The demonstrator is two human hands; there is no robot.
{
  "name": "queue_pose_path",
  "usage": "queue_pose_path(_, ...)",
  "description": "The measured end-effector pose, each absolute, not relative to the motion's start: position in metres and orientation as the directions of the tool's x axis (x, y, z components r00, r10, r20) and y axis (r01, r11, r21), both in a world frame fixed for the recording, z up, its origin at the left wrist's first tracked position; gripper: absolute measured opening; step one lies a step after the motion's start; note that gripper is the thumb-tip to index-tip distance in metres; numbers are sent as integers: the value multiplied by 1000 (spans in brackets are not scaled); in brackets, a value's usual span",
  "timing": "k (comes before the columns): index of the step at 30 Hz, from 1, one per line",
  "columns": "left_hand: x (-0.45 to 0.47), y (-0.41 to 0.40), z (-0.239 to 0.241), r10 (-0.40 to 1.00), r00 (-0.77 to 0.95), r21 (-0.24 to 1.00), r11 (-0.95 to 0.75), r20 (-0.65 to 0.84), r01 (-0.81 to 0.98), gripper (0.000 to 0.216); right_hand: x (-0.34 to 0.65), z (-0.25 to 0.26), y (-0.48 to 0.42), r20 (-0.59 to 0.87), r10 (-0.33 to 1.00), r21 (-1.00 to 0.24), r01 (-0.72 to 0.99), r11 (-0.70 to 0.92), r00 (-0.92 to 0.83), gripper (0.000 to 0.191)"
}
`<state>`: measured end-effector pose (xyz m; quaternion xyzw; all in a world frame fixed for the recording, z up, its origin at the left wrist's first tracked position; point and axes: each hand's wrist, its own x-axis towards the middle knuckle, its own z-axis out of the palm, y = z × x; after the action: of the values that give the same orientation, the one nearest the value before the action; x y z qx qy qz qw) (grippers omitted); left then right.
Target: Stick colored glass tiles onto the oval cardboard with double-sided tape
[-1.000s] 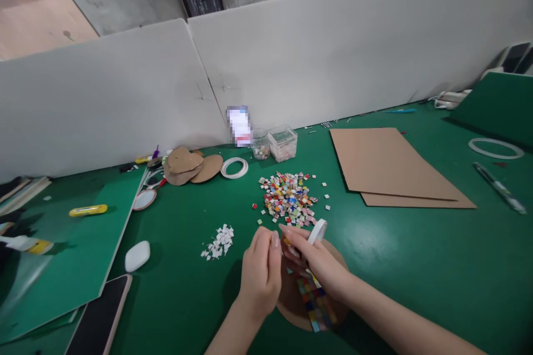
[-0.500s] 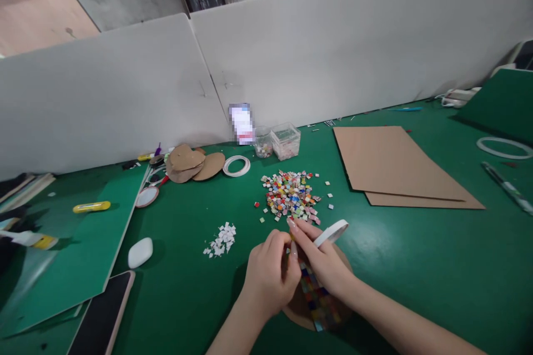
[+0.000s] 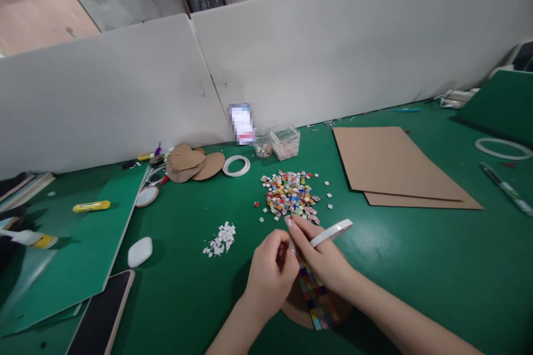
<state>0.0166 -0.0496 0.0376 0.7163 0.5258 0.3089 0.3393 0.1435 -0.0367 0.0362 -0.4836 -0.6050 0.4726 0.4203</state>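
My left hand [image 3: 272, 272] is closed in a pinch, thumb against forefinger, close to the fingertips of my right hand; whatever it pinches is hidden. In my right hand [image 3: 322, 258] sits a narrow roll of white tape [image 3: 338, 229], its rim sticking out above the knuckles. Beneath both hands lies a brown cardboard disc [image 3: 295, 310], partly covered with rows of small coloured mosaic tiles [image 3: 314, 294]. Just beyond my fingertips spreads a heap of loose multicoloured tiles [image 3: 289, 194]. A small pile of white bits [image 3: 222, 239] lies to the left of my hands.
Clear plastic boxes [image 3: 286, 141], a lit phone [image 3: 241, 123] and a white ring [image 3: 236, 166] stand or lie at the back. Cardboard sheets [image 3: 387, 161] are at the right. On the left are a white case [image 3: 140, 252], a dark phone [image 3: 102, 313] and a green board [image 3: 95, 238].
My hands have shifted only slightly, the left fingers turning a little. The tape roll in my right hand has tilted and moved slightly right.
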Motion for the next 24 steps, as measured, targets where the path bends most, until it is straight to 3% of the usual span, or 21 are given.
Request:
queue_pose_path(5, 18, -47, 43, 972, 231, 899, -126, 28, 419, 15, 150, 31, -32, 224, 941, -856, 410, 315, -255, 23)
queue_pose_path(8, 17, -46, 44, 977, 214, 926, -64, -18, 372, 15, 153, 30, -30, 258, 906, -793, 462, 397, -336, 23)
queue_pose_path(16, 13, -45, 44, 959, 261, 976, 54, -110, 212, 19, 148, 32, -36, 158, 946, -930, 278, 239, -284, 30)
queue_pose_path(24, 15, -47, 48, 960, 267, 969, 20, -88, 245, 18, 146, 39, -40, 37, 967, -996, 67, 56, -250, 35)
